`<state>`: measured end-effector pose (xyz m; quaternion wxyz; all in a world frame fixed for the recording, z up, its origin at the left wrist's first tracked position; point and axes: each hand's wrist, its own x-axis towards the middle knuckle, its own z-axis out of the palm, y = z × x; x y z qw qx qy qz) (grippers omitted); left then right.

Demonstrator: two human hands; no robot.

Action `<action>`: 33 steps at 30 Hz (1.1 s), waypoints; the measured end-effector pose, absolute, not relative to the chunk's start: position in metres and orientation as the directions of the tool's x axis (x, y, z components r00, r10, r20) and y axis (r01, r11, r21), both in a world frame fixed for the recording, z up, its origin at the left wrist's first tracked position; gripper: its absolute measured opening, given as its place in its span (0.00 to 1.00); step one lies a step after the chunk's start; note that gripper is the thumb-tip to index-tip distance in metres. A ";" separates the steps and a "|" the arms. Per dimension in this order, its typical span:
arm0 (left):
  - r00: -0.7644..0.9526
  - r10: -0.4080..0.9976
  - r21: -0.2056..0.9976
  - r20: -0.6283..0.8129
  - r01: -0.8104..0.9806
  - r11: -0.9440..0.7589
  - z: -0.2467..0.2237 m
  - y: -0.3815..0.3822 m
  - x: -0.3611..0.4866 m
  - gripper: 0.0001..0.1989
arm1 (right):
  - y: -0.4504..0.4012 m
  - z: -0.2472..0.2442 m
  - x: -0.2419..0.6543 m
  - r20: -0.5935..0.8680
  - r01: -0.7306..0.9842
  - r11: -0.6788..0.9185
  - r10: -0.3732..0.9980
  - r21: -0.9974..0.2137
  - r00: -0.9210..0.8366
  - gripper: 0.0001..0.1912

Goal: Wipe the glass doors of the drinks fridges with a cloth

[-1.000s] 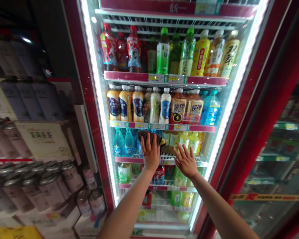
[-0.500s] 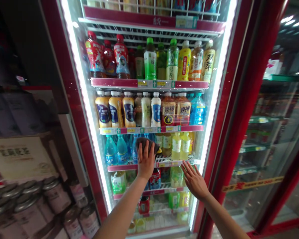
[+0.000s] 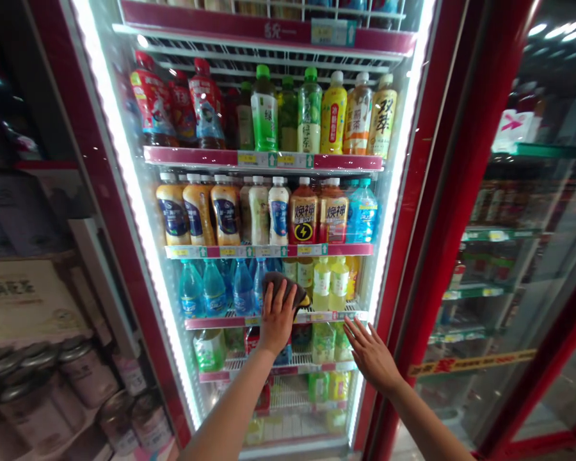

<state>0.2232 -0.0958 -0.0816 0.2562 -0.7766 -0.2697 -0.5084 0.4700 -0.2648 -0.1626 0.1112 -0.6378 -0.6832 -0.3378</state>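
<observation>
My left hand lies over a dark grey-brown cloth with a bit of yellow at its edge, fingers bent across it. The cloth is in front of the blue bottles and pale yellow bottles on the fourth shelf of a lit drinks cooler. My right hand holds nothing; its fingers are spread and the tips sit by the right end of that shelf's price strip. Whether a glass pane lies between my hands and the bottles, I cannot tell.
Bright light strips run down both sides of the cooler inside its red frame. More bottles stand on the shelves above and below. At left are several metal-lidded pink containers. Another red-framed glass cooler stands at right.
The view has shifted, so the cooler appears further left. My left hand with the cloth has moved slightly right across the shelf front. My right hand stays near the same shelf's right end.
</observation>
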 end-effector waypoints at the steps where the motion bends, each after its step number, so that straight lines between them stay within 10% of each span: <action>1: 0.297 0.173 -0.082 0.939 0.682 -0.727 -0.071 -0.099 0.239 0.35 | -0.265 -0.161 0.475 0.579 0.947 -0.028 0.797 0.319 -0.172 0.35; 10: 0.611 0.077 -0.406 0.788 0.608 -0.682 -0.123 -0.126 0.265 0.34 | -0.281 -0.170 0.511 0.551 0.944 0.087 0.794 0.318 -0.259 0.33; 17: 0.250 0.253 -0.018 0.934 0.743 -0.669 -0.068 -0.133 0.301 0.34 | -0.297 -0.176 0.544 0.567 0.960 0.063 0.796 0.273 -0.213 0.38; 27: 0.650 0.084 -0.431 0.755 0.589 -0.684 -0.147 -0.146 0.320 0.39 | -0.298 -0.193 0.551 0.577 0.973 0.017 0.803 0.231 -0.151 0.35; 33: 0.479 0.161 -0.238 0.863 0.667 -0.706 -0.094 -0.148 0.348 0.37 | -0.313 -0.202 0.556 0.531 0.981 -0.031 0.844 0.190 -0.076 0.31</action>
